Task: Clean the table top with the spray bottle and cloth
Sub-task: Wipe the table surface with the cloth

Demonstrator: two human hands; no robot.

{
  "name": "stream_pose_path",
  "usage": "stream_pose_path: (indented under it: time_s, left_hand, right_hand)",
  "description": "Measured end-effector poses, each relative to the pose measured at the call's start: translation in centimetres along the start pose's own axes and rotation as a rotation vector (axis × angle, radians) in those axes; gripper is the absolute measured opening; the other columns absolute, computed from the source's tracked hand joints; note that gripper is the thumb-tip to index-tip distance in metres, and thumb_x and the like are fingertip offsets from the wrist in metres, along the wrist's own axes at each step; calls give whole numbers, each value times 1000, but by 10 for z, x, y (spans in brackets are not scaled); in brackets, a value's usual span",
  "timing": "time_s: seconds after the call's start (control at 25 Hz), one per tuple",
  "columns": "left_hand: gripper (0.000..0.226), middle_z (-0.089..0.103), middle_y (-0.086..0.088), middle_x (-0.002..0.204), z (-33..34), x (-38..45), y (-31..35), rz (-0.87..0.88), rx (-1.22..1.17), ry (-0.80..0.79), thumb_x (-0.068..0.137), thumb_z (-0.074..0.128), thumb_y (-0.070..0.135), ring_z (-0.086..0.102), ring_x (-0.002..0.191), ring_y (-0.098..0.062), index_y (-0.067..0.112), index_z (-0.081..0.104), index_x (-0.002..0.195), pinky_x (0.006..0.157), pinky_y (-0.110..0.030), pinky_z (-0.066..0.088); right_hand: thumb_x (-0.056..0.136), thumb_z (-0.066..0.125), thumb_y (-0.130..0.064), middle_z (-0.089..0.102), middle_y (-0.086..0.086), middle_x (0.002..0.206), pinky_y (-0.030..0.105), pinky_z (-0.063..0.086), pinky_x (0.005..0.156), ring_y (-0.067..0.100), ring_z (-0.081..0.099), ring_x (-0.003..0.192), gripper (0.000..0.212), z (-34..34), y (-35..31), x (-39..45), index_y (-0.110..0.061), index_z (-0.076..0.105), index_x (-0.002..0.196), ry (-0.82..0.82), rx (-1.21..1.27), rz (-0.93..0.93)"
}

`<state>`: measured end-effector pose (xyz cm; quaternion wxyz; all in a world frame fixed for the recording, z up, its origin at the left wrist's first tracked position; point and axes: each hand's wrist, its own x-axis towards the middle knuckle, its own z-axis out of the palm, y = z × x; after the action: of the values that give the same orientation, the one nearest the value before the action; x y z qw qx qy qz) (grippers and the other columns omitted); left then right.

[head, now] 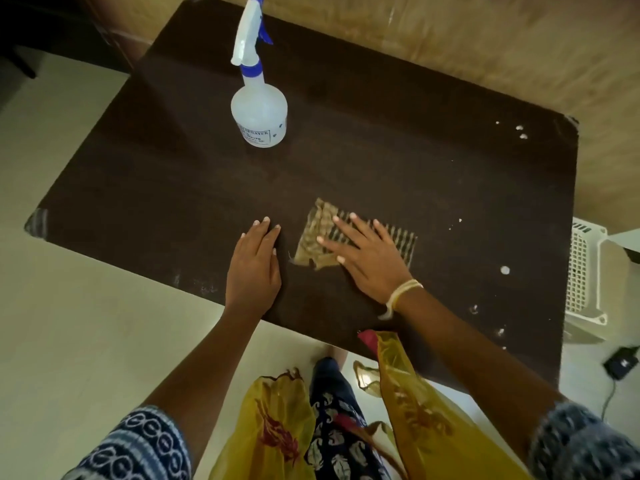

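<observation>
Dark worktop (381, 150): right hand (367, 258) presses flat on the cloth (313, 237), left hand (254, 265) rests open beside it. A wide wipe could topple the bottle (259, 112).

The table top (346, 161) filling the middle of the frame is showing a dark brown wood-grain finish, matt and smooth, flecked with white spots toward the right edge. The spray bottle (259, 112) at upper centre is looking like translucent white plastic with blue trim. The cloth (318, 233) is appearing coarse and woven. At far right, a white plastic lattice basket (585, 271) is catching dull light.
</observation>
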<state>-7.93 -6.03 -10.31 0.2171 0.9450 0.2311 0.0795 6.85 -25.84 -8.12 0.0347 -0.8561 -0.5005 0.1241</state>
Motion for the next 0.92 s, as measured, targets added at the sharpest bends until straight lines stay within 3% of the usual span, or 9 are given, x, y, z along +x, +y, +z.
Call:
stream_pose_path:
  time_s: [0.16, 0.36, 0.44, 0.52, 0.68, 0.76, 0.92]
  left_hand:
    - [42, 45, -11, 148, -5, -11, -3, -1, 11, -23, 100, 36, 19, 36, 141, -27, 9, 48, 140, 117, -41, 26]
    - [41, 44, -10, 149, -7, -16, 2, -29, 10, -25, 100, 41, 15, 34, 142, -26, 9, 48, 140, 118, -40, 26]
    - [41, 44, -10, 149, -6, -18, 2, -19, 20, -16, 100, 41, 14, 34, 142, -25, 9, 48, 141, 117, -41, 28]
    - [41, 44, -9, 149, -6, -19, 0, -10, 16, -5, 100, 40, 12, 35, 142, -24, 9, 48, 140, 117, -41, 28]
    - [40, 48, -10, 146, -9, -27, -6, 8, -6, 18, 99, 41, 9, 38, 140, -24, 8, 49, 138, 116, -41, 29]
    - [41, 47, -9, 147, -11, -32, -8, 15, 4, 14, 99, 40, 8, 37, 140, -23, 8, 49, 140, 117, -40, 29]
    - [42, 44, -7, 150, -15, -43, -13, -20, 27, -25, 101, 37, 14, 35, 142, -23, 10, 46, 143, 117, -38, 28]
  right_hand:
    - [102, 23, -39, 19, -3, 162, 54, 13, 118, 26, 10, 150, 47, -6, 56, -45, -48, 22, 148, 38, 55, 219]
    - [104, 29, -37, 16, 1, 163, 55, 10, 118, 31, 8, 150, 46, -19, 65, 28, -45, 25, 150, 127, 108, 581]
    - [103, 30, -37, 16, 1, 163, 56, 10, 118, 32, 8, 150, 47, -18, 37, 58, -45, 24, 150, 131, 114, 568]
    - [103, 31, -36, 16, 0, 163, 57, 10, 118, 31, 8, 150, 48, -9, -5, 63, -45, 24, 150, 99, 75, 420]
    - [103, 30, -38, 18, -1, 162, 54, 11, 119, 28, 10, 150, 48, 18, -75, 3, -46, 21, 150, 47, 40, 163]
    - [103, 28, -39, 21, -3, 162, 52, 11, 119, 26, 12, 150, 47, 26, -81, -38, -47, 23, 149, 47, 57, 188]
    - [103, 26, -41, 20, -4, 162, 52, 11, 119, 26, 12, 150, 45, 24, -44, -78, -46, 27, 148, 108, 90, 464]
